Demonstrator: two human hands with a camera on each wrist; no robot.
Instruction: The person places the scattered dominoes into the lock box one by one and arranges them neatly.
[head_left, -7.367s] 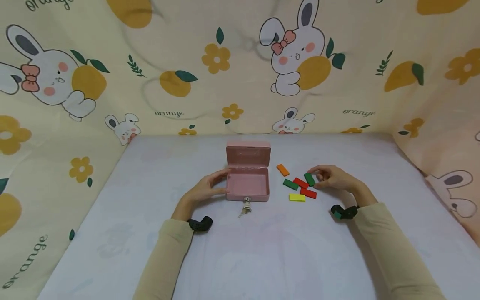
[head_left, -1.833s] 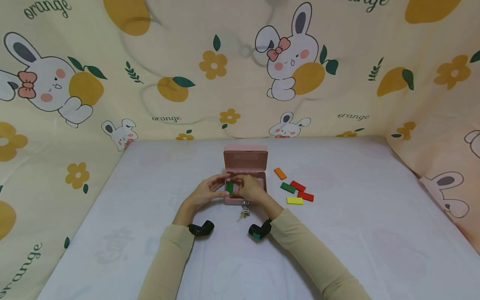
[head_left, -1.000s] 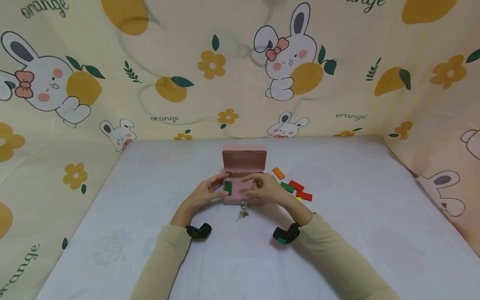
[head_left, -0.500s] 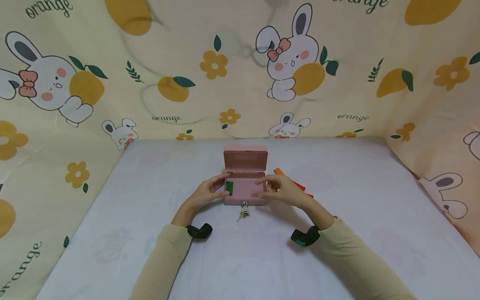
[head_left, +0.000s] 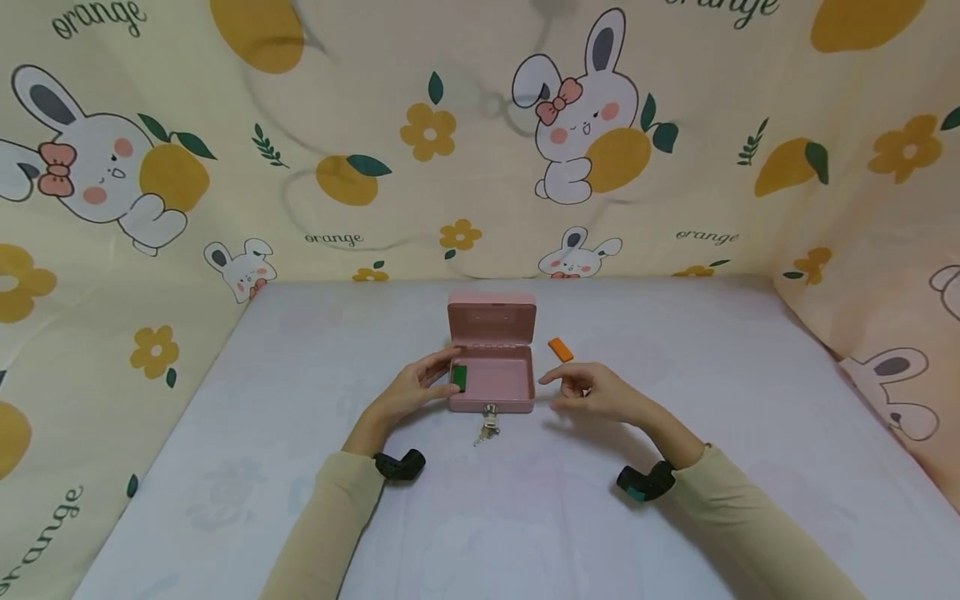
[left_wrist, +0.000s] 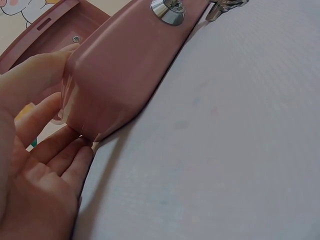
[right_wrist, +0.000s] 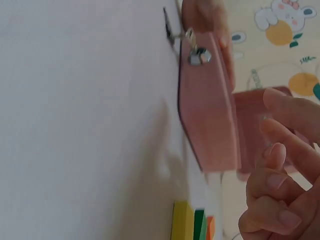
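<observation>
A pink metal cash box (head_left: 504, 380) stands on the white surface with its lid (head_left: 491, 325) raised. My left hand (head_left: 408, 389) holds the box's left side; in the left wrist view the thumb reaches over the rim while the other fingers lie along the outside. One green block (head_left: 460, 379) is inside the box against its left wall. Keys (head_left: 487, 430) hang from the front lock (left_wrist: 169, 10). Just right of the box, my right hand (head_left: 600, 393) hovers with nothing in its loosely bent fingers.
An orange block (head_left: 560, 349) lies right of the box. The right wrist view shows a yellow block (right_wrist: 181, 222) and another green block (right_wrist: 199, 225), which the right hand hides from the head view. A rabbit-and-orange-print cloth (head_left: 480, 167) encloses the back and sides.
The right hand picked a green block from the pile, set it at the box's left end and let go. It has since drawn back rightward, out of the box. The left hand stays.
</observation>
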